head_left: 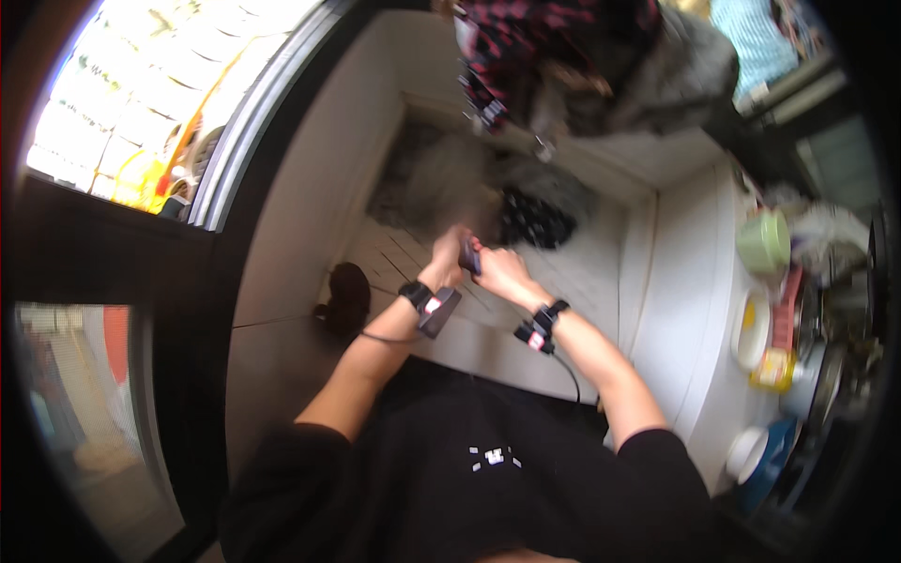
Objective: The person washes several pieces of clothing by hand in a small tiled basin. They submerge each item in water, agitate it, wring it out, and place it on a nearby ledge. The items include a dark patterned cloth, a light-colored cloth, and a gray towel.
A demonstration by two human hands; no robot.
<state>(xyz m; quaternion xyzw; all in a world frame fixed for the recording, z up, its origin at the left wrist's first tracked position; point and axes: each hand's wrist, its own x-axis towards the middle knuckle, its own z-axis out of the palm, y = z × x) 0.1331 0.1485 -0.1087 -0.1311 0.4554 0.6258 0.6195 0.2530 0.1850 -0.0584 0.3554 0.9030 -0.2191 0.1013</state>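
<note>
In front of my body, both hands are closed and meet around a dark, narrow, handle-like thing (470, 254) whose kind I cannot make out. My left hand (449, 255) grips it from the left side. My right hand (503, 272) wraps round it from the right. Just beyond them spreads a blurred grey mass (441, 178); whether it joins the held thing, I cannot tell. Close to its right lies a black piece with white specks (537, 220). Each wrist wears a black strap with a small dark device and a cable.
Another person in a red-and-black checked top (554, 38) is at the far side. A counter (699, 281) on the right carries a green cup (764, 240), a white dish (751, 328) and a white bowl (747, 455). A dark brown object (345, 298) stands left; a dark-framed window (235, 141) is beyond.
</note>
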